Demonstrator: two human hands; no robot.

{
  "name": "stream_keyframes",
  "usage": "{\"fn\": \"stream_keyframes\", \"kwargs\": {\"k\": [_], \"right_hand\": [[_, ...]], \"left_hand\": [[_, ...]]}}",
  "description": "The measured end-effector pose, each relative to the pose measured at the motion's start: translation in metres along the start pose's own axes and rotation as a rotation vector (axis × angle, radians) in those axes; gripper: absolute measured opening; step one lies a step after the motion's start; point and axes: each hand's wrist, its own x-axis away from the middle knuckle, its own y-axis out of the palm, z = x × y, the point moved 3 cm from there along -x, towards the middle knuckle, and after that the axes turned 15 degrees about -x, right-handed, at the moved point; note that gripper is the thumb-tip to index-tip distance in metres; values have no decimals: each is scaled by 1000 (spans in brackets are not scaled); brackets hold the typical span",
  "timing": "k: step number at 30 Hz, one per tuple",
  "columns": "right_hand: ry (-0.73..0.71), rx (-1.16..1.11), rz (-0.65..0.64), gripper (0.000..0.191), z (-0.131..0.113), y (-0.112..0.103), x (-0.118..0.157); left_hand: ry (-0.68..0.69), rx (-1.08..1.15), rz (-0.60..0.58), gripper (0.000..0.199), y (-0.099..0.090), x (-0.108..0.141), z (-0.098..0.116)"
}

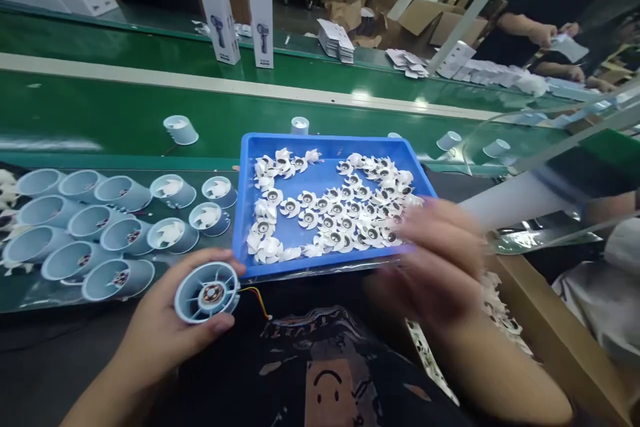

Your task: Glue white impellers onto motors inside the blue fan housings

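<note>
My left hand (pixel 167 320) is wrapped round a light-blue fan housing (pixel 181 288), its open end facing up. Inside it a round motor sits at the hub between spokes, and thin coloured wires (pixel 260 300) with a small plug hang from its right side. My right hand (pixel 435 260) is smeared by motion at the right front corner of a blue tray (pixel 320 269). Its fingers are too blurred to show whether they hold anything. Many white fan blades (pixel 345 221) lie in the tray, most of them towards its right half.
Several light-blue housings (pixel 123 193) stand in rows on the left, some with white blades inside. More housings (pixel 181 130) are on the green conveyor (pixel 240 103). White boxes (pixel 261 20) stand beyond it. A cardboard carton (pixel 545 320) with white parts is at right. Another person's hands (pixel 545 33) work far right.
</note>
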Motion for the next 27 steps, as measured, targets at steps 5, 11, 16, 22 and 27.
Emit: {"fn": "stream_keyframes", "kwargs": {"k": [5,11,16,22,27], "right_hand": [[111,238,-498,25,18,106,-64],[36,414,-715,34,15,113,-58],[85,496,-781,30,10,102,-49],[224,585,-740,30,12,132,-66],[213,449,-743,24,6,135,-74]], "left_hand": [[52,15,-47,60,0,4,-5],[-4,37,85,56,-27,20,-28],[-33,37,57,55,-33,12,-44],[104,18,-65,67,-14,-11,-35],[187,-117,-169,49,-6,-7,-25]]}}
